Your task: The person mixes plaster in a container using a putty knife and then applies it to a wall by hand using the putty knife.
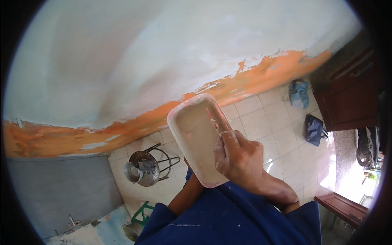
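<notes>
A shallow rectangular plastic tray (174,130) with rounded corners and a pinkish, smeared rim is held up before my body. Beige-grey putty (196,139) coats its inside. My left forearm (188,198) passes beneath the tray, bearing it from below; the left fingers are hidden behind it. Over the tray's right side, my right hand (241,157) is closed round a thin red putty spreader (213,118), seen nearly edge-on and streaked with white. The spreader's tip lies over the putty, close to the tray's right wall; whether it touches, I cannot tell.
Ahead stands a wall (134,61) with whitish filler above an orange band (261,79). On the tiled floor are a stool (163,163) with a metal vessel (134,172), a blue bag (313,130) and a light-blue sack (299,94). A grey door (57,192) stands left, a brown door (347,98) right.
</notes>
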Available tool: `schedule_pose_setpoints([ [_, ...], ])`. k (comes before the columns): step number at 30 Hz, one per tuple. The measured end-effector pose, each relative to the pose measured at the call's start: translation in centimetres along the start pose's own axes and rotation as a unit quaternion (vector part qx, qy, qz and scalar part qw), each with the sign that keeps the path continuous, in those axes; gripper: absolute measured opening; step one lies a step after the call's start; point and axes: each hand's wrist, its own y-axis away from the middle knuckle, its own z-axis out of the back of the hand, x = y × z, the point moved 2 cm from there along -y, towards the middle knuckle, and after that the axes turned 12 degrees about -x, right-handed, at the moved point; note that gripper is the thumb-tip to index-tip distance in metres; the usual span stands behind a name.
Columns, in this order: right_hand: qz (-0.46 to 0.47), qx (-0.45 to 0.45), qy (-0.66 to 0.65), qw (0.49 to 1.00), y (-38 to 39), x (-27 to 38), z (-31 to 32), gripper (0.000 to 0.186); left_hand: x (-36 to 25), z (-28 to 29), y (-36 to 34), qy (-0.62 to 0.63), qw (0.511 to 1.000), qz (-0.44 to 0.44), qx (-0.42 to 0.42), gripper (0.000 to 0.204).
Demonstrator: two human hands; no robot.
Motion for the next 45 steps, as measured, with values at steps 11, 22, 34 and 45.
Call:
schedule_pose_setpoints([
  [11,-0.028,-0.001,-0.142,0.989,0.3,-1.0,1.7,0.015,2.5,-1.5,-0.8,-0.004,0.999,-0.041,-0.031,0.066],
  [22,-0.025,0.043,-0.141,0.989,2.0,0.9,1.2,0.012,1.8,-1.1,-0.9,0.006,0.994,-0.086,-0.066,0.066],
  [34,-0.037,-0.035,-0.038,0.998,-2.2,0.3,0.2,0.009,-1.5,-0.5,-1.6,0.022,0.992,-0.101,-0.078,0.066],
  [45,-0.098,-0.053,-0.128,0.985,-2.6,3.8,-1.5,0.011,-4.4,0.6,-2.6,0.007,0.993,-0.07,-0.092,0.066],
])
